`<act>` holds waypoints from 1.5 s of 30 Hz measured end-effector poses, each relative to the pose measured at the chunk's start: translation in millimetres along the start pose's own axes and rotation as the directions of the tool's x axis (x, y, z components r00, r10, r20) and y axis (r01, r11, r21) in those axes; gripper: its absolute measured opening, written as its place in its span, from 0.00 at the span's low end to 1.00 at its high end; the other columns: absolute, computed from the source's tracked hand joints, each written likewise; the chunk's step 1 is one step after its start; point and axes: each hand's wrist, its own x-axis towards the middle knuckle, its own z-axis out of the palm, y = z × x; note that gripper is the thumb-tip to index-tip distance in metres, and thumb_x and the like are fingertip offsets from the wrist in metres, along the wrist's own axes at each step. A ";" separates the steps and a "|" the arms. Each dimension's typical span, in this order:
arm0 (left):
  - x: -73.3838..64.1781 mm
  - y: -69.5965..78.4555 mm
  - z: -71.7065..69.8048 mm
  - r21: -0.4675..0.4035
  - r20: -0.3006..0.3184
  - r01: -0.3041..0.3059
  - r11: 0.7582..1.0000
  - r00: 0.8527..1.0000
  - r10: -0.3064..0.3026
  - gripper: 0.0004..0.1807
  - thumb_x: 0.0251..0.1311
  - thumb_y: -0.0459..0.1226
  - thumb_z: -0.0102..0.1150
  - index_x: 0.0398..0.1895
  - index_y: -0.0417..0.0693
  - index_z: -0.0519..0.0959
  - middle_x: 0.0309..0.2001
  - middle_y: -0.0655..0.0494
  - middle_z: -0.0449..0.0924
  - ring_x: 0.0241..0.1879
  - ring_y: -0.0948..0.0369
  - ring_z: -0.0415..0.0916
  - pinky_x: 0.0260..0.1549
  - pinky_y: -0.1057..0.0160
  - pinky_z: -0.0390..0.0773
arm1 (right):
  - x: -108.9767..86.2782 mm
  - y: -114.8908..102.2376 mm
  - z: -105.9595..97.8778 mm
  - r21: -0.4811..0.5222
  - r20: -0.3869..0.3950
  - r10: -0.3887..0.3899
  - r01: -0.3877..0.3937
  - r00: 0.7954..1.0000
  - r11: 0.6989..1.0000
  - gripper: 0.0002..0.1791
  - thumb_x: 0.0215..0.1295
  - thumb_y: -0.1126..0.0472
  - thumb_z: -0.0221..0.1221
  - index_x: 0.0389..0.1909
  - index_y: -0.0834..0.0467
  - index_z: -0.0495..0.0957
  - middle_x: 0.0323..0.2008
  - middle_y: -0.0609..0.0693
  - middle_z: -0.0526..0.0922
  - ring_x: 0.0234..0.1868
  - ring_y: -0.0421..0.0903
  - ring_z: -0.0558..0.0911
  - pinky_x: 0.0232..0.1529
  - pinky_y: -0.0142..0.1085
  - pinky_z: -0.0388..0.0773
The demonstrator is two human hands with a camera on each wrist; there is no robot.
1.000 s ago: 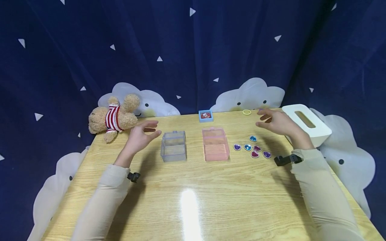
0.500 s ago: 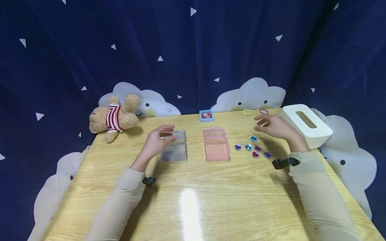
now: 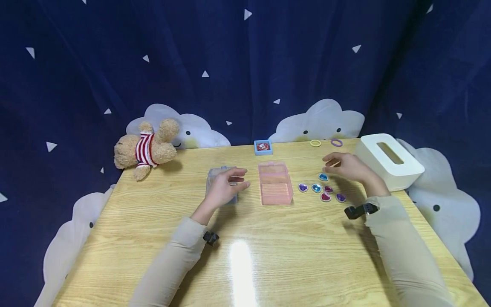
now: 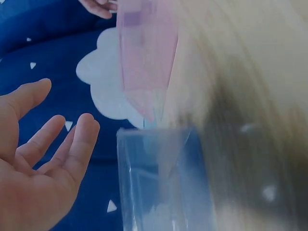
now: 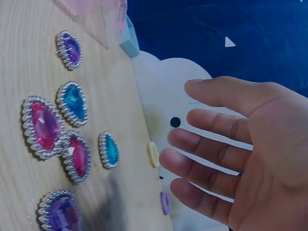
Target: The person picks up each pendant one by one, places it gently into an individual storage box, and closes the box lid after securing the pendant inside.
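Note:
My left hand [image 3: 222, 189] hovers over the clear plastic box [image 4: 166, 178], fingers parted and holding nothing; in the head view it covers much of that box. Just to its right, a pink see-through box [image 3: 276, 192] stands with its lid tipped back. Above the far side of the gem group hangs my right hand [image 3: 350, 166], its palm bare and fingers loosely bent in the right wrist view. Below it lie several gems with beaded silver rims: a blue one [image 5: 73, 103], a red one [image 5: 44, 126] and a purple one [image 5: 70, 49] among them.
Along the back edge lie a yellow ring [image 3: 315, 143], a purple ring [image 3: 336, 143] and a small blue square frame [image 3: 263, 147]. A white tissue box [image 3: 406, 168] stands at the right. At the left lies a teddy bear [image 3: 145, 149] on the wooden table [image 3: 287, 256].
My left hand has moved right, from beside the teddy bear to over the clear box. The right hand has drawn slightly nearer, uncovering the purple ring. The boxes and gems stay put.

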 end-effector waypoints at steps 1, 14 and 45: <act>0.2 0.3 2.9 -0.007 0.006 0.000 1.000 1.000 0.000 0.24 0.60 0.39 0.70 0.60 0.47 0.79 0.58 0.48 0.82 0.54 0.48 0.83 0.48 0.59 0.85 | 0.2 1.5 1.4 0.001 0.003 0.000 0.000 1.000 1.000 0.23 0.66 0.53 0.65 0.57 0.62 0.78 0.46 0.60 0.87 0.47 0.55 0.85 0.46 0.39 0.79; 3.5 2.7 36.6 -0.047 0.056 -0.003 0.999 0.998 0.006 0.24 0.59 0.34 0.69 0.60 0.43 0.79 0.60 0.44 0.80 0.55 0.46 0.82 0.49 0.58 0.85 | 2.5 20.0 18.7 0.010 0.068 0.064 -0.065 0.996 0.998 0.24 0.65 0.56 0.65 0.58 0.63 0.78 0.46 0.59 0.85 0.47 0.54 0.81 0.46 0.38 0.74; 12.8 -4.6 59.5 0.072 0.127 0.107 0.992 0.985 -0.115 0.29 0.61 0.39 0.68 0.65 0.45 0.75 0.63 0.46 0.77 0.50 0.53 0.84 0.41 0.65 0.85 | 19.0 35.7 45.1 -0.069 0.073 0.148 -0.143 0.986 0.987 0.22 0.59 0.56 0.69 0.52 0.61 0.80 0.34 0.50 0.79 0.35 0.47 0.75 0.36 0.35 0.68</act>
